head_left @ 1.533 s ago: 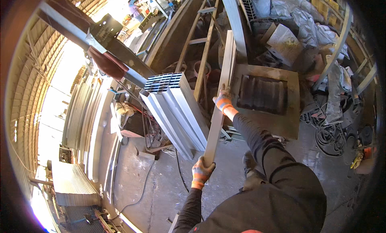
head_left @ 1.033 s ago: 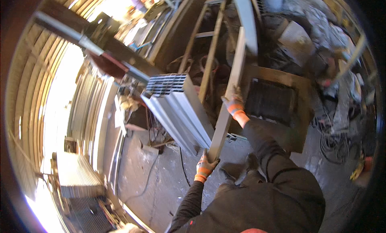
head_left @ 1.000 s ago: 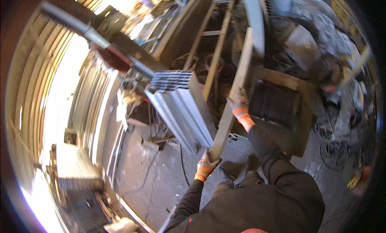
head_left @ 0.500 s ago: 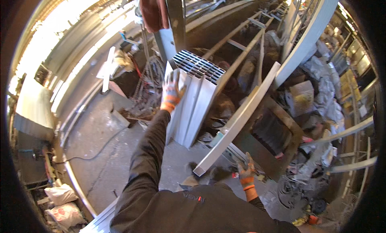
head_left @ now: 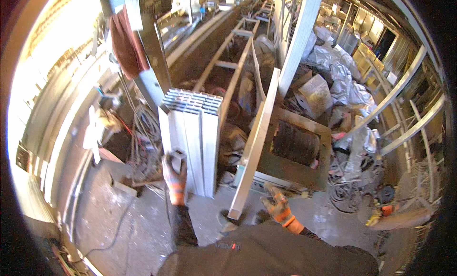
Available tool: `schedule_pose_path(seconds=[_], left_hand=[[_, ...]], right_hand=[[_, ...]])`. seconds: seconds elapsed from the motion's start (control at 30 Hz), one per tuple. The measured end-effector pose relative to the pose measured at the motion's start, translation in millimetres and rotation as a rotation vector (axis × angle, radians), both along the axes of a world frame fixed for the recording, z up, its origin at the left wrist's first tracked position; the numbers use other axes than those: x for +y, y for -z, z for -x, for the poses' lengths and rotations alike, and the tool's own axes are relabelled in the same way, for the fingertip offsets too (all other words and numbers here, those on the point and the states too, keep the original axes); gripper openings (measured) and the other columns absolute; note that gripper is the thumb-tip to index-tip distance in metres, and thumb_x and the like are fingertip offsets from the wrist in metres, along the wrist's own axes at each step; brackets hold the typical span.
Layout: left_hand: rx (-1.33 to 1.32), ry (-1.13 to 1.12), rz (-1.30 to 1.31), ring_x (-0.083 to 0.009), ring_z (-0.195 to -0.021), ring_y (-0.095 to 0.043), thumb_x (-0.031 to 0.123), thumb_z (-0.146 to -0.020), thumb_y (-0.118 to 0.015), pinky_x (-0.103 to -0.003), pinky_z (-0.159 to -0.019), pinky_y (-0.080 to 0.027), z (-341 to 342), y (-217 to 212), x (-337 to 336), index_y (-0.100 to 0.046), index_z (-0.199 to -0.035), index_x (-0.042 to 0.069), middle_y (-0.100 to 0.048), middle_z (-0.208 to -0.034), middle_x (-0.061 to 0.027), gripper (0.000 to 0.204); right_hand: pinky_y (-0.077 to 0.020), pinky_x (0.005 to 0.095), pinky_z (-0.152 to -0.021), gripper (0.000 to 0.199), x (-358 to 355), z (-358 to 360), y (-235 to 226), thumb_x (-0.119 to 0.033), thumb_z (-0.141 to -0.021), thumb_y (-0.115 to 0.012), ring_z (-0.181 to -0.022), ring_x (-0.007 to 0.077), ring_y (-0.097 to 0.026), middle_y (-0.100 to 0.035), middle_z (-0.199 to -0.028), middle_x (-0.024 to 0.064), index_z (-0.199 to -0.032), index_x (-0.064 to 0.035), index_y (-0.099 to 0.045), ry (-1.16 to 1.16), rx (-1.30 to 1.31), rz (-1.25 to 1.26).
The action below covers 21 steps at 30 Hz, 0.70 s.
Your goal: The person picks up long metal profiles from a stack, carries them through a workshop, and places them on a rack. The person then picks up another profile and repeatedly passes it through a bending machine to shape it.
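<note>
- Head view: my left hand (head_left: 175,177) grips a short dark tube (head_left: 178,158) against the upright profile bundle (head_left: 193,142), centre-left.
- My right hand (head_left: 277,207), fingers spread and empty, sits lower centre, just right of the leaning plank (head_left: 254,145), which runs up toward the frame's top.

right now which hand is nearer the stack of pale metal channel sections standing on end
Left. The left hand is up against the front of the stack of channel sections, fingers curled as if taking a grip. The right hand hangs apart to the stack's right, beyond the leaning pale plank.
</note>
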<state>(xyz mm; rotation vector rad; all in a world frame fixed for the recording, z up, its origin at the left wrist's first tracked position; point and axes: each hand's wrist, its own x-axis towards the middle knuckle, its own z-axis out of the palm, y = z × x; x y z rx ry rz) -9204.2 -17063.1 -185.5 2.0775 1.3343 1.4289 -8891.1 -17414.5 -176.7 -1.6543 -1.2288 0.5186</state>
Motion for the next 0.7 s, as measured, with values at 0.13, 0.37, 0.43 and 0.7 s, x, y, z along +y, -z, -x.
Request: schedule_pose_path(seconds=[0.13, 0.37, 0.43, 0.7], left_hand=[[-0.16, -0.151, 0.128, -0.0386, -0.139, -0.065, 0.012, -0.102, -0.082, -0.046, -0.12, -0.05, 48, -35, -135, -0.051, -0.161, -0.006, -0.066, -0.151, -0.025, 0.069], [0.087, -0.469, -0.24, -0.0306, -0.14, -0.063, 0.006, -0.106, -0.075, -0.044, -0.122, -0.047, 111, -169, -337, -0.046, -0.167, -0.008, -0.065, -0.156, -0.0211, 0.068], [-0.029, -0.489, -0.195, -0.0298, -0.14, -0.063, 0.017, -0.109, -0.071, -0.044, -0.119, -0.049, 118, -215, -376, -0.048, -0.166, -0.007, -0.064, -0.156, -0.0202, 0.067], [-0.175, 0.095, -0.23, -0.0353, -0.156, -0.053, 0.021, -0.113, -0.061, -0.051, -0.128, -0.044, 46, -365, -399, -0.042, -0.172, -0.004, -0.05, -0.172, -0.0246, 0.066]], right_hand=[[-0.0567, 0.0463, -0.115, 0.062, 9, 4, 18, -0.024, -0.1, -0.085, -0.138, 0.0382, -0.069, -0.07, -0.152, 0.02, -0.152, -0.0004, -0.063, -0.23, -0.112, -0.02], [-0.0465, 0.0505, -0.127, 0.087, 2, 90, 59, -0.022, -0.098, -0.082, -0.164, 0.0276, -0.042, -0.042, -0.179, 0.0112, -0.174, -0.0111, -0.042, -0.881, 1.427, 0.197], [-0.037, 0.0506, -0.135, 0.095, -1, 133, 67, -0.019, -0.097, -0.081, -0.169, 0.0282, -0.034, -0.034, -0.184, 0.0109, -0.179, -0.0115, -0.033, -1.015, 1.462, 0.161], [-0.054, 0.0382, -0.114, 0.06, -52, 242, 10, -0.021, -0.105, -0.084, -0.139, 0.0179, -0.061, -0.069, -0.151, 0.0074, -0.156, -0.007, -0.056, -1.323, 0.431, -0.318]])
